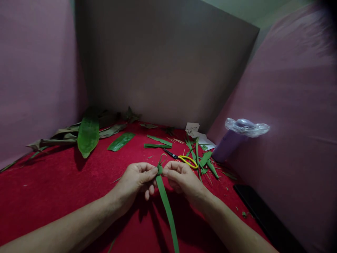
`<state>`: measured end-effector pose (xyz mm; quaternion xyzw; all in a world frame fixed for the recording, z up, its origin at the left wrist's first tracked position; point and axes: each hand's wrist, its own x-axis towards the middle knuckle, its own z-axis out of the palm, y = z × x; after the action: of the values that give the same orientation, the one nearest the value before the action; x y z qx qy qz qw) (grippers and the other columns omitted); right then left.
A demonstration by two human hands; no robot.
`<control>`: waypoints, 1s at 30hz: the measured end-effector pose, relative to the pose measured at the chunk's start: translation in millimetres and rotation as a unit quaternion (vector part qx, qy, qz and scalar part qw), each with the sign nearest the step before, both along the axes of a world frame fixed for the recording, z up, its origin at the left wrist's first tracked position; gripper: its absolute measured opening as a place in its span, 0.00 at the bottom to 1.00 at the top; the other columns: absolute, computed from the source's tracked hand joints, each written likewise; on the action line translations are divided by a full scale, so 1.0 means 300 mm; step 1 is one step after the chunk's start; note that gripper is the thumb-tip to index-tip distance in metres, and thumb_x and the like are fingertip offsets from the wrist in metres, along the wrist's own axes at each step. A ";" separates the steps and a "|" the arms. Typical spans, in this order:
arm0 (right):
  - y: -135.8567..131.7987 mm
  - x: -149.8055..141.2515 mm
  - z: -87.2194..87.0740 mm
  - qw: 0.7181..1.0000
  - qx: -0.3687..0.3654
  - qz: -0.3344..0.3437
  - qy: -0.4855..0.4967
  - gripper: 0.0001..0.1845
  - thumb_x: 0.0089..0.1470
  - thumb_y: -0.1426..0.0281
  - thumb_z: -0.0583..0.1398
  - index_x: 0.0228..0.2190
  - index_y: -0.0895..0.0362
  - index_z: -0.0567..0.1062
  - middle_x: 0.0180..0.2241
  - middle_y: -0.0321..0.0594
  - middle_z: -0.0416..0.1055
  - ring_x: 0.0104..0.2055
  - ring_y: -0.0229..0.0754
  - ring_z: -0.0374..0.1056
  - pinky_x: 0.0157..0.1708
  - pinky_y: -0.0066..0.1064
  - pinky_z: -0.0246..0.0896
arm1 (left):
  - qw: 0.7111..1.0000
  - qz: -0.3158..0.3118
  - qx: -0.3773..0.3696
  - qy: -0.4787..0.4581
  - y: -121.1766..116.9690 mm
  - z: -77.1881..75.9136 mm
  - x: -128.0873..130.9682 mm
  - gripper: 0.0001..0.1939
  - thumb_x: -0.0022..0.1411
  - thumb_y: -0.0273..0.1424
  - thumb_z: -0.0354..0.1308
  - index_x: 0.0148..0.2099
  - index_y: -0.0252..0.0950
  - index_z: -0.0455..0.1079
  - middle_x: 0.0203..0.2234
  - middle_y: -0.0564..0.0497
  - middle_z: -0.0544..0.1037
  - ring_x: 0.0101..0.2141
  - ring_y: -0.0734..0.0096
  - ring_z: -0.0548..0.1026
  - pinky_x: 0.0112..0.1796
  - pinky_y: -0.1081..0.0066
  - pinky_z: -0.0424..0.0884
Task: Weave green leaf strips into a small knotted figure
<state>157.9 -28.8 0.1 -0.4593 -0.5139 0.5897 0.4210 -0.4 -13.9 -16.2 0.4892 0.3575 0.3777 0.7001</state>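
Pinching left hand [134,181]: fingers clamped on green strip [166,207] at its fold [159,170], above red cloth [63,189]; I judge slackening could unravel it.
Right hand [185,179]: fingertips together beside fold; overpulling could split it.

bare hands [140,179] without gloves, short uncovered fingernails, bare wrists, uncovered forearms [86,218], slender rounded fingers

Scissors [188,161] beside leaf scraps [205,160], on cloth [89,196]

Both hands [142,177] pinching, forearms angled inward
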 end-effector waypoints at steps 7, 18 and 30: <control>0.001 0.005 -0.005 1.000 -0.020 -0.012 0.013 0.14 0.46 0.64 0.62 0.20 0.57 0.62 0.10 0.22 0.49 0.12 0.26 0.39 0.10 0.20 0.31 | 1.000 -0.002 0.023 0.006 -0.007 0.020 0.002 0.15 0.54 0.41 0.57 0.28 0.32 0.67 0.15 0.54 0.70 0.15 0.78 0.68 0.16 0.80 0.63; -0.008 -0.007 -0.018 0.991 -0.024 0.071 0.106 0.18 0.52 0.58 0.57 0.21 0.58 0.62 0.12 0.27 0.60 0.09 0.25 0.44 0.08 0.18 0.36 | 0.990 -0.111 -0.065 -0.064 0.016 -0.004 -0.005 0.16 0.59 0.38 0.53 0.30 0.28 0.71 0.22 0.46 0.75 0.16 0.81 0.66 0.16 0.80 0.62; -0.006 0.022 0.028 0.975 -0.013 0.068 0.211 0.13 0.45 0.69 0.64 0.33 0.58 0.67 0.22 0.33 0.70 0.18 0.30 0.63 0.18 0.22 0.62 | 0.968 -0.114 -0.194 -0.114 0.006 0.039 -0.007 0.08 0.55 0.25 0.52 0.34 0.30 0.73 0.26 0.46 0.77 0.15 0.80 0.67 0.14 0.80 0.61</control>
<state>164.6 -30.7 8.4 -0.2941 -0.4363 0.7068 0.4729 -2.4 -12.0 -4.6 0.3346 0.2837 0.2724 0.8564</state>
